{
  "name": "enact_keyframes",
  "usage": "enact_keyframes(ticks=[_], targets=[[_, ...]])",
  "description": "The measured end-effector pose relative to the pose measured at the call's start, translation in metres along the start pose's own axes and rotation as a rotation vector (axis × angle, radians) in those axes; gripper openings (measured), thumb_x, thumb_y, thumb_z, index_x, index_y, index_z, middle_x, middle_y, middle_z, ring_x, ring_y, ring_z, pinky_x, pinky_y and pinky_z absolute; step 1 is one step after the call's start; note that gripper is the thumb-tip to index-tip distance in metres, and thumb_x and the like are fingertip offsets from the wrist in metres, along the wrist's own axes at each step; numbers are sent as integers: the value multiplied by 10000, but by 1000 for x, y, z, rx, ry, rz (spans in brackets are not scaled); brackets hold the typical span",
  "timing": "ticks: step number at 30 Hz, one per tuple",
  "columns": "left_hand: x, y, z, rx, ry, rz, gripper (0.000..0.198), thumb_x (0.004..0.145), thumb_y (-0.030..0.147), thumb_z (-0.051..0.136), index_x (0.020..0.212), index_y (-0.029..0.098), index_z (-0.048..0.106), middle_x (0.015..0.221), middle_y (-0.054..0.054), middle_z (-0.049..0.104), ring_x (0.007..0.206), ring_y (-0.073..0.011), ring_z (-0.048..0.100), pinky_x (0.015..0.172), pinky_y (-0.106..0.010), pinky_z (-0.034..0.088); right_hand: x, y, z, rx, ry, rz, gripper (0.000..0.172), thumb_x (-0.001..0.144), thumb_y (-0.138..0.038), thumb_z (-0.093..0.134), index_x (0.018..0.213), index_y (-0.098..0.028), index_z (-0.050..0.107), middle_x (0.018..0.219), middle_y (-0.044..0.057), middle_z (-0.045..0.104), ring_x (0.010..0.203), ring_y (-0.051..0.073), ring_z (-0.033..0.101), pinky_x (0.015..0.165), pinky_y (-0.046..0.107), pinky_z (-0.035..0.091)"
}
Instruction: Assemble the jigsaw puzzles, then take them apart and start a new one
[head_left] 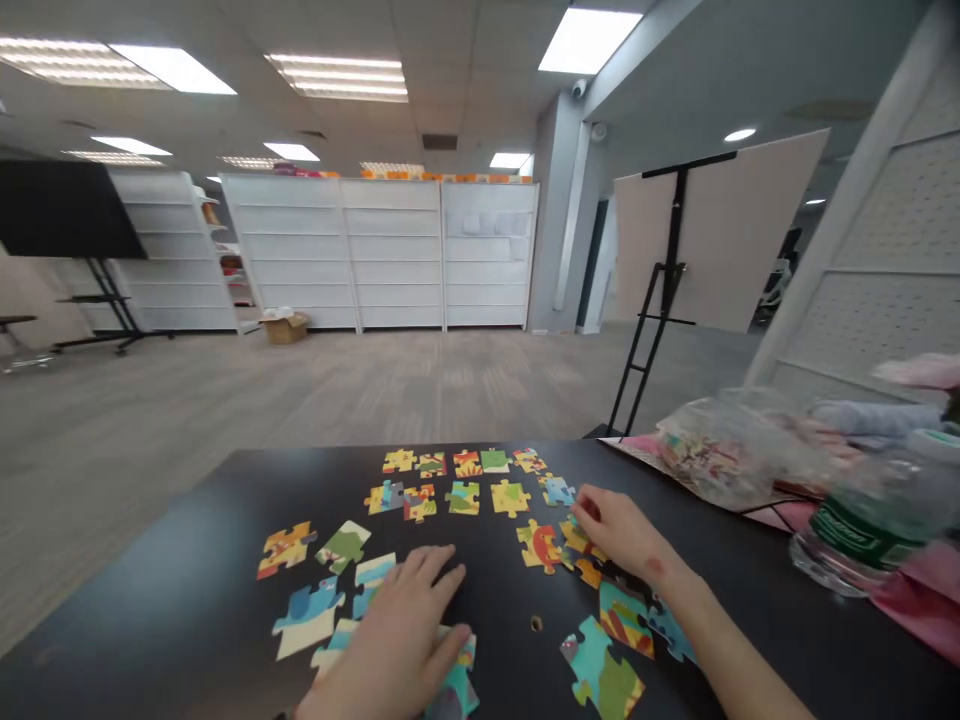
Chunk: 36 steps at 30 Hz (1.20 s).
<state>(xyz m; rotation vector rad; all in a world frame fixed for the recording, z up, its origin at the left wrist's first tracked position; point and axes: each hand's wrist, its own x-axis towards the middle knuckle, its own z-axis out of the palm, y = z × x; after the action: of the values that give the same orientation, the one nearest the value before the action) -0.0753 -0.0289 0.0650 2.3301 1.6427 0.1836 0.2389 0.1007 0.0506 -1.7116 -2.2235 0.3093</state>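
Note:
Jigsaw pieces lie spread over a black table (202, 560). Palm down, my left hand (405, 625) rests with its fingers apart over blue-and-cream pieces (373, 580), partly covering them. My right hand (611, 520) has curled fingers at the yellow pieces (576, 538) on the right; whether it grips one is hidden. Just left of it lies a piece with a red figure (540, 546). Two rows of pieces, among them a plain yellow-green one (510, 497), lie toward the far edge. A teal-and-green piece (604, 675) sits near the front right.
At the right stand a plastic bottle with a green label (855, 530) and a clear plastic bag (739, 440) on pink material. A black easel (660, 300) is beyond the table. White shelves (394, 255), a cardboard box (285, 327) and a screen (67, 210) are farther back.

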Motion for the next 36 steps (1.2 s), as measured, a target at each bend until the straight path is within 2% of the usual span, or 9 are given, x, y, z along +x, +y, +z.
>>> enact_keyframes(ticks=[3,6,9,14,18,23,26,29,36], targets=[[-27,-42,0,56,134,-187,361,977,282,453,1278,210,639,1375,-126,576,1279,-319,509,1077,-506,415,2,-5,5,40,-30,-79,229,938,-340,459,760,-227,548,713,16,667,668,189,585,620,286,324],[-45,-56,-2,30,136,-208,306,992,296,443,1206,236,653,1273,-104,611,1202,-305,537,1015,-469,444,3,-10,11,75,-50,-153,256,940,-375,442,763,-231,560,720,17,663,680,199,591,639,295,352],[-38,-38,-5,-14,115,-102,289,998,341,463,1215,270,640,1263,-74,603,1190,-297,527,1012,-452,431,4,-15,12,121,-49,-185,280,948,-403,418,775,-234,560,756,23,673,717,205,602,667,301,384],[15,12,0,54,136,88,343,990,425,500,1251,237,616,1230,-97,613,1115,-310,546,946,-456,456,3,-17,10,149,-33,-196,281,934,-417,423,780,-234,571,757,28,680,706,206,594,667,304,406],[39,23,0,55,175,115,385,994,505,479,1244,256,635,1255,-79,615,1148,-295,541,980,-441,448,2,-13,10,144,-9,-223,288,944,-406,436,811,-230,621,805,35,693,750,215,618,691,310,430],[11,-30,-6,65,239,-59,474,993,379,465,1407,158,535,1443,-172,511,1317,-356,461,1052,-514,410,-3,-26,12,193,-37,-347,266,962,-312,452,885,-223,690,938,53,699,900,217,635,824,329,469],[-13,-74,-3,169,244,-299,475,996,390,443,1376,135,571,1458,-186,515,1363,-380,432,1090,-545,372,-10,-48,15,210,-78,-413,243,925,-193,473,951,-219,712,1011,63,681,980,212,624,900,340,474],[-28,-91,2,204,185,-333,459,998,381,422,1368,165,587,1420,-161,555,1325,-345,489,1089,-496,387,-19,-76,19,179,-115,-532,266,876,-128,512,1006,-231,720,1094,62,663,1060,220,593,962,356,464],[-15,-33,6,47,157,-128,412,978,373,465,1357,277,594,1271,-115,598,1163,-314,551,971,-444,447,-30,-108,36,175,-105,-641,313,836,-89,531,1080,-228,670,1159,66,647,1115,239,565,1006,396,465]])
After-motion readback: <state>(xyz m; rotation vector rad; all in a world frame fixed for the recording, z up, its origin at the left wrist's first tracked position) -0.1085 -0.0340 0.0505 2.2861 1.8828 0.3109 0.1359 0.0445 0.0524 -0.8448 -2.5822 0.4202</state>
